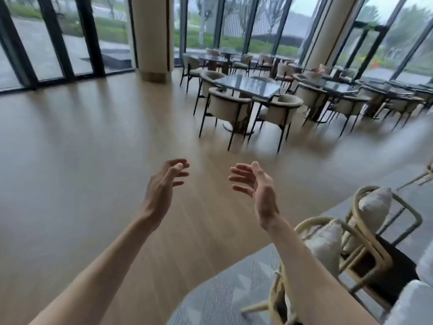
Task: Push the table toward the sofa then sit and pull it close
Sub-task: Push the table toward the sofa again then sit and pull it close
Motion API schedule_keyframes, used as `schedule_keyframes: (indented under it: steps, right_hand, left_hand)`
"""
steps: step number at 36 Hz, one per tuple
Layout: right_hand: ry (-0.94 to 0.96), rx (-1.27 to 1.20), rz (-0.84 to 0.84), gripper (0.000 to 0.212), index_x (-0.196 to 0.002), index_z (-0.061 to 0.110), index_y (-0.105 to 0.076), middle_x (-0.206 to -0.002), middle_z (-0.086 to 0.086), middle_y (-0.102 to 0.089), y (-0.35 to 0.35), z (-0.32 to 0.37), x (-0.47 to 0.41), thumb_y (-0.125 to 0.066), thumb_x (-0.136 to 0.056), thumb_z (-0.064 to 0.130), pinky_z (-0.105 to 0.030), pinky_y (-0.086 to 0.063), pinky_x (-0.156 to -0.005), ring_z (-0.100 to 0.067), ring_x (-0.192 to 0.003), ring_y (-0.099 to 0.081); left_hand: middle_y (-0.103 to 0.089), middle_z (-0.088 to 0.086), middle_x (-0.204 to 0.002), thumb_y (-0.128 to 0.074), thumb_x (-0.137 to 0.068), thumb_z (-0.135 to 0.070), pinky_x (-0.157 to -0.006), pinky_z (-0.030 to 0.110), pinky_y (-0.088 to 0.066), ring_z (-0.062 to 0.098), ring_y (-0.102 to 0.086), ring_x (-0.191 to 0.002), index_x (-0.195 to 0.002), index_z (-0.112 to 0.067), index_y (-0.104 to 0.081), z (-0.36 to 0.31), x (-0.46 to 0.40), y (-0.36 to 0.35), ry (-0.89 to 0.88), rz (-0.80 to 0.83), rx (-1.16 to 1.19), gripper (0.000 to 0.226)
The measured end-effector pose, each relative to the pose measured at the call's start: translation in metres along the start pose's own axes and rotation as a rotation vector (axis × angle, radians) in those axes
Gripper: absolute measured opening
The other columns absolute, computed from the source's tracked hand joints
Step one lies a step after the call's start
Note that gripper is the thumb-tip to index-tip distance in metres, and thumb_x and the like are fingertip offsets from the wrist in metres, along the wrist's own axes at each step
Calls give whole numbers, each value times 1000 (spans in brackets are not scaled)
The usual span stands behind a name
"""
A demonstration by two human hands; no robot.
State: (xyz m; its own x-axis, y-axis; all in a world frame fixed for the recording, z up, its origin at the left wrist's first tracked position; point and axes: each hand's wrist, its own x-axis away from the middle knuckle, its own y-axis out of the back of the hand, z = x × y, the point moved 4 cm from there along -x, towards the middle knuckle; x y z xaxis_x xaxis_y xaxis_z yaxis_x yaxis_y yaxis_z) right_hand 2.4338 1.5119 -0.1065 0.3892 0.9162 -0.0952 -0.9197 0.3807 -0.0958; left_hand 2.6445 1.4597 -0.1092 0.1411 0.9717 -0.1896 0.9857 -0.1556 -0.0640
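Note:
My left hand point(164, 184) and my right hand point(255, 184) are held out in front of me above the wooden floor, palms facing each other, fingers loosely spread, holding nothing. Neither the table of the task nor a sofa can be picked out for sure. At the lower right stand cream rattan-framed seats point(365, 238) with white cushions point(375, 207), under and beside my right forearm. The whole view is blurred by motion.
A grey patterned rug point(225, 292) lies at the bottom right. Dining tables with dark glossy tops point(248, 86) and beige round-backed chairs point(227, 109) fill the right back. A wide column point(152, 36) and glass walls stand behind. Bare wooden floor point(70, 148) spreads to the left.

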Motion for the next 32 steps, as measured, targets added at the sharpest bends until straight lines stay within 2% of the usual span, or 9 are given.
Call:
schedule_keyframes:
  steps: [7, 10, 14, 21, 26, 32]
  right_hand:
    - [23, 28, -121, 47, -114, 2, -65, -112, -16, -73, -36, 8, -170, -32, -106, 34, -54, -54, -93, -34, -102, -70]
    - [77, -24, -163, 45, -109, 7, -67, -110, -15, -74, -36, -1, -268, -36, -103, 39, -53, -54, -91, -33, -100, -71]
    - [175, -80, -199, 47, -107, 8, -67, -108, -15, -75, -34, -26, -394, -40, -94, 44, -46, -56, -84, -30, -96, -72]
    - [55, -142, -324, 41, -109, 4, -66, -110, -20, -73, -1, -43, -535, -36, -105, 33, -52, -53, -89, -30, -94, -70]
    - [88, -111, -453, 40, -109, 2, -65, -109, -21, -73, 81, -16, -630, -36, -105, 29, -50, -54, -86, -32, -93, -70]
    - [162, -89, -629, 44, -112, -2, -66, -107, -19, -75, 212, -21, -722, -40, -104, 32, -49, -56, -85, -39, -99, -71]
  left_hand:
    - [-72, 10, -113, -45, -88, -32, -91, 40, -54, 23, -70, -102, -117, -6, -64, 8, -210, -40, 7, 125, 114, 44]
    - [-72, 8, -112, -45, -88, -32, -94, 45, -54, 23, -70, -102, -112, -11, -66, 36, -304, -63, -4, 205, 89, 38]
    - [-72, 7, -113, -45, -89, -33, -93, 43, -54, 24, -69, -104, -109, -16, -66, 79, -428, -92, -77, 270, 63, 33]
    - [-75, 2, -106, -45, -87, -33, -92, 44, -54, 22, -71, -100, -107, -16, -67, 102, -588, -160, -9, 327, 98, 34]
    - [-75, 3, -108, -46, -90, -34, -95, 46, -53, 24, -70, -103, -108, -20, -69, 105, -688, -271, -16, 454, 106, 32]
    - [-75, 4, -110, -46, -91, -31, -88, 36, -53, 21, -70, -102, -110, -16, -70, 141, -758, -439, -28, 617, 185, 33]
